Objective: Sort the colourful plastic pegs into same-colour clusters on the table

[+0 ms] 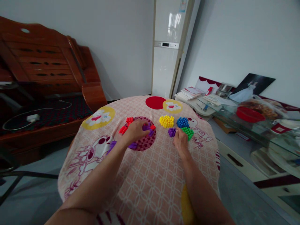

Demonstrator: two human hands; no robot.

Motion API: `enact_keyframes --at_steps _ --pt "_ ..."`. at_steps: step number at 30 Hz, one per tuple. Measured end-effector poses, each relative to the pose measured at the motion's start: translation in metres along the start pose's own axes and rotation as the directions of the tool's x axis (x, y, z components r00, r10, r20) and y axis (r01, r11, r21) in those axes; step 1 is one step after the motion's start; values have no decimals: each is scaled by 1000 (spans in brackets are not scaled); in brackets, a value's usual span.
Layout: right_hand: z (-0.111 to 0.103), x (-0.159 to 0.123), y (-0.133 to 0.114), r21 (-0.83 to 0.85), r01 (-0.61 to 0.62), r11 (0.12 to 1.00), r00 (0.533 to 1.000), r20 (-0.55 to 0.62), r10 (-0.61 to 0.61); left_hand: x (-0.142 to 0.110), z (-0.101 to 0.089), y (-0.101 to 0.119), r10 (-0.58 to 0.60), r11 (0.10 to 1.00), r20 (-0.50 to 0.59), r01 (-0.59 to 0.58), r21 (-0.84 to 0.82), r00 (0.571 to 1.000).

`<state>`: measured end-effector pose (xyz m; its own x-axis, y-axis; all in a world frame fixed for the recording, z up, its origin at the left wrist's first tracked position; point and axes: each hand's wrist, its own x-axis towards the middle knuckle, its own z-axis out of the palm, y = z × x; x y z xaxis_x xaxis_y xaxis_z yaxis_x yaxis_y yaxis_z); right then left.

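My left hand (136, 130) lies curled over loose purple pieces (147, 127) on the round table (140, 184), with red pieces (126, 124) just to its left and more purple pieces (133, 145) under the wrist. My right hand (181, 139) rests between a small purple cluster (172, 132) and a green cluster (188, 132), its fingers closed and touching them. A yellow cluster (166, 121) and a blue cluster (182, 122) sit just beyond. What the hands hold is hidden.
A pink patterned cloth covers the table. A dark wooden bench (47, 81) stands at the left. A tall white air conditioner (167, 47) stands in the corner. A glass side table (253, 125) with a red bowl (249, 114), papers and a photo runs along the right.
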<state>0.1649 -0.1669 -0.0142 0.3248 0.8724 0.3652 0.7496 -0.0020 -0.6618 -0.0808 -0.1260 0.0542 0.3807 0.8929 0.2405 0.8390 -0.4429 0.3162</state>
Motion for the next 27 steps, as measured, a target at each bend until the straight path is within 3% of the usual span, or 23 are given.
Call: enact_keyframes --at_steps 2,5,11,17,24,27 --pt "0 0 0 -10 7 1000 1000 2 -7 10 17 23 77 994 20 -75 -82 997" --pt "-1 0 1 -34 35 999 999 -8 -35 25 48 49 106 985 48 -98 -139 993" --pt "0 1 1 -72 57 996 998 -36 -60 38 84 64 57 974 1 -56 -218 998" --pt "0 0 3 -65 63 996 998 -18 -64 31 95 55 69 936 -16 -71 -345 997" --pt "0 1 2 -83 60 995 998 -10 -61 28 85 55 143 989 87 -139 -52 986" --pt "-1 1 2 -93 54 994 998 -15 -56 26 85 57 139 990 63 -136 -47 988"
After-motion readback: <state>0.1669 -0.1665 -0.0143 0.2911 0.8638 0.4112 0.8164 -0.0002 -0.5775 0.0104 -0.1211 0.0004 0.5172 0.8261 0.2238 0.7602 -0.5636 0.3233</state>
